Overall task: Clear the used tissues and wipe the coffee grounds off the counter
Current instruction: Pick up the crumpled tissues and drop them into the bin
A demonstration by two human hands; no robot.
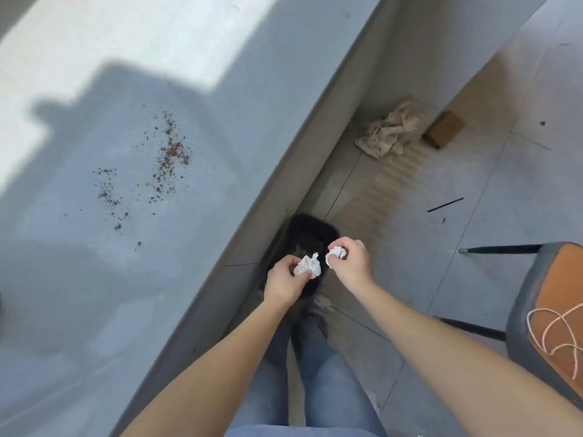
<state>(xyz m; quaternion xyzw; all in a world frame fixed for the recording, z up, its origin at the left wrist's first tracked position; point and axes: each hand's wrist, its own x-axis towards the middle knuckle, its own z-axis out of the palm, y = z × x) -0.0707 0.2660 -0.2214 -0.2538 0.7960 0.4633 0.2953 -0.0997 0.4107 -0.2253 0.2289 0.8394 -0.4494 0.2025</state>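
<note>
Tissues: two crumpled white wads, one per hand, both held above the black bin on the floor beside the counter's edge.
Left hand: fingers pinched shut on the larger tissue wad, over the bin's near half.
Right hand: fingers curled closed around the smaller tissue wad, at the bin's right rim, partly outside it.
Coffee grounds: brown-black scatter on the grey counter, well apart from both hands; not yet wiped.
Wiping cloth: none in hand; only a dirty rag on the floor further off.
Stage, as judged: release into bin pending; wiping untouched.
Risk, right wad: likely to miss and land on the floor if dropped from the rim.
Risk, light paper: may drift or bounce off the bin's edge.
Risk, grounds: fine specks likely to smear or be swept off the counter edge onto the floor if wiped dry.
</note>
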